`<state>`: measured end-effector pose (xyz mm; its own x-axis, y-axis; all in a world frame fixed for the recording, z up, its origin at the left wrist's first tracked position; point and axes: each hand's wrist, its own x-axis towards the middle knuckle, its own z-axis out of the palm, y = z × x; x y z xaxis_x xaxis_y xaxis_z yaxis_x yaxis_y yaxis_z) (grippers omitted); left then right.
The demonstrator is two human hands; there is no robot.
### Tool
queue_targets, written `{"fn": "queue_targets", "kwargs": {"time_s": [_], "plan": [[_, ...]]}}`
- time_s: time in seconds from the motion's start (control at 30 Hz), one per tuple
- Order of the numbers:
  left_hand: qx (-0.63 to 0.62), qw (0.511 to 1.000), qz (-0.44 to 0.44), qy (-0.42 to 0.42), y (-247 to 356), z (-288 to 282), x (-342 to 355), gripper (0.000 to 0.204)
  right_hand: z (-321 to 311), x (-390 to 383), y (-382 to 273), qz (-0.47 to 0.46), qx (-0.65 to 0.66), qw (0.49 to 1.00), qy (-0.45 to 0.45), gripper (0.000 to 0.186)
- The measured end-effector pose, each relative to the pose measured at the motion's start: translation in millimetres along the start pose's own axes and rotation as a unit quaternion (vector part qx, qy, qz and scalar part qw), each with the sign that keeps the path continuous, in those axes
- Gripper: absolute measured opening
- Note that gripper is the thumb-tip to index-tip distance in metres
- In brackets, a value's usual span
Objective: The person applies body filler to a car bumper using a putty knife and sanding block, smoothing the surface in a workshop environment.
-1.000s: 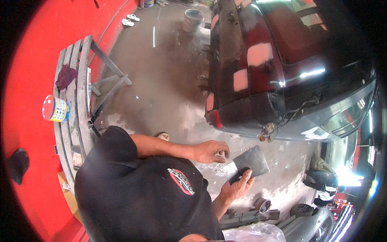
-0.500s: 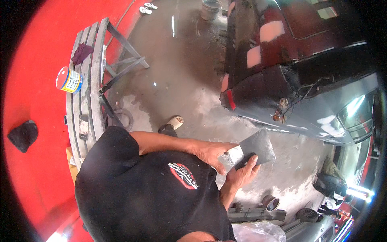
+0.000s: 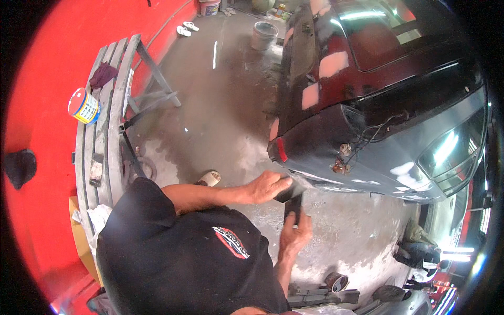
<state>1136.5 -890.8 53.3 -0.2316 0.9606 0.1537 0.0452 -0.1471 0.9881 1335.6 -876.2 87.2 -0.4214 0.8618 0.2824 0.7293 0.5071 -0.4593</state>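
Grey concrete workshop floor, dark car at right. Left hand closed over dark flat board near car's lower corner; right hand gripping board's lower end. Filler-handling step, seemingly; next needs steady board.

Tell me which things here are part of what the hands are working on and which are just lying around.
In use:
- left hand gripping a dark sanding block
- right hand holding a dark sheet
- dark car body with pale filler patches, right beside the hands

Lying about:
- paint can and maroon rag on the grey wooden bench
- grey bucket
- white sandals
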Motion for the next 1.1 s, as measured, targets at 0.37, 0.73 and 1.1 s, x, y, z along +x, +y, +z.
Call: {"fn": "queue_targets", "kwargs": {"time_s": [0.37,0.73,1.1], "plan": [[-0.167,0.961,-0.018,-0.218,6.9,29.5,21.1,0.073,7.0,25.1,-38.2,0.016,0.159,0.986,0.056,0.037],[-0.099,0.989,-0.039,-0.104,27.4,14.0,37.5,0.052,-11.0,38.8,-30.2,0.109,0.404,0.872,0.253,0.050],[-0.297,0.926,-0.046,-0.227,20.2,16.2,36.5,0.063,4.4,42.5,-76.7,0.135,0.274,0.934,0.185,0.041]]}}
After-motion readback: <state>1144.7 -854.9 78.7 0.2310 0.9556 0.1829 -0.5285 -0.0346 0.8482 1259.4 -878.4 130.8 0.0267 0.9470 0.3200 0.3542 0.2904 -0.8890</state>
